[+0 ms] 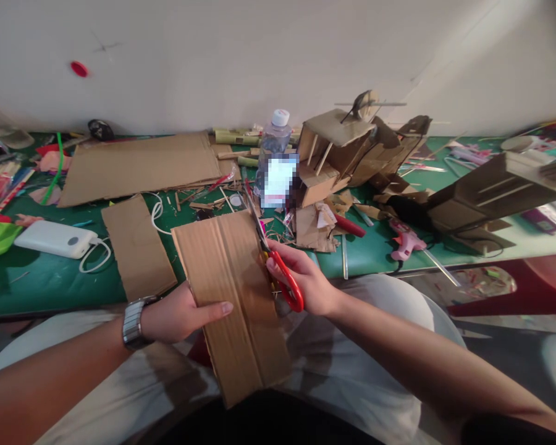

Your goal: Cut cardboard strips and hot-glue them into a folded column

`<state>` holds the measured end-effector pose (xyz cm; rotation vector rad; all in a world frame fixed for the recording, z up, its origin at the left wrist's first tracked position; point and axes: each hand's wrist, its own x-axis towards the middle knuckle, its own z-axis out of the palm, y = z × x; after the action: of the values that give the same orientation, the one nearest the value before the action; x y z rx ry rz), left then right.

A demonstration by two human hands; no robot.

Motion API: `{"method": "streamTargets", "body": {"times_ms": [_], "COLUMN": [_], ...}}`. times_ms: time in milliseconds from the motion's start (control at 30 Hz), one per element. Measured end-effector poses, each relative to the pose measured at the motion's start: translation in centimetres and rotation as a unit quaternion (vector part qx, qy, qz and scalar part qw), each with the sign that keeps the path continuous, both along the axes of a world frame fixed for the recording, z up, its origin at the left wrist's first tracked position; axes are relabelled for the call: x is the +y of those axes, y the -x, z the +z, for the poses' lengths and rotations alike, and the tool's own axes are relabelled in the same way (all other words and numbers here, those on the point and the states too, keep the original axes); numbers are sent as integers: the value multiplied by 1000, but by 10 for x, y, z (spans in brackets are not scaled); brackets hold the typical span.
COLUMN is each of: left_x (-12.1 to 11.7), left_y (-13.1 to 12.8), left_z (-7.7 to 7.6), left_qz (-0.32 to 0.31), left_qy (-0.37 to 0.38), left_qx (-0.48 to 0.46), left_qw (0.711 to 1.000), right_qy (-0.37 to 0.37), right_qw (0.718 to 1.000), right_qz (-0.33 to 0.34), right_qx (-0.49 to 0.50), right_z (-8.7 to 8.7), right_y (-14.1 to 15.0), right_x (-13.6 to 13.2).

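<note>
My left hand (185,315) grips a creased rectangular piece of cardboard (231,278) by its left edge, thumb on top and the other fingers hidden beneath. The piece is tilted above my lap, its far end near the table edge. In my right hand (308,281) is a pair of scissors (287,281) with red handles. Their blades point away from me along the right edge of the cardboard. Whether the blades bite into the cardboard I cannot tell. A smaller flat cardboard strip (139,247) lies on the green table (23,284) left of the held piece.
A white power bank (55,240) with a cable lies left. Behind are a large cardboard sheet (143,164), a clear bottle (278,136) and a lit, blurred screen (278,180). Cardboard structures (333,148) and a pink glue gun (403,241) stand or lie right, among scraps.
</note>
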<state>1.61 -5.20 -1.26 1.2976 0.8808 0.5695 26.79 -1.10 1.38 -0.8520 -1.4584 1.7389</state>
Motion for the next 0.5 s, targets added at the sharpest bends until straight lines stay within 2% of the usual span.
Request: {"method": "streamTargets", "body": {"times_ms": [167, 367, 500], "left_x": [2, 7, 10], "left_y": [1, 3, 5], "left_z": [3, 0, 1], "left_qz": [-7, 47, 68], "left_qy": [21, 3, 1], "left_qx": [-27, -34, -30], "left_qw": [999, 998, 997], "right_qy": [-6, 40, 43], "right_qw": [999, 998, 998], "right_qz": [-23, -53, -53], "right_qx": [-23, -9, -8], "right_z": [2, -5, -13], "right_y": [1, -2, -4], "right_x": [0, 5, 10]}}
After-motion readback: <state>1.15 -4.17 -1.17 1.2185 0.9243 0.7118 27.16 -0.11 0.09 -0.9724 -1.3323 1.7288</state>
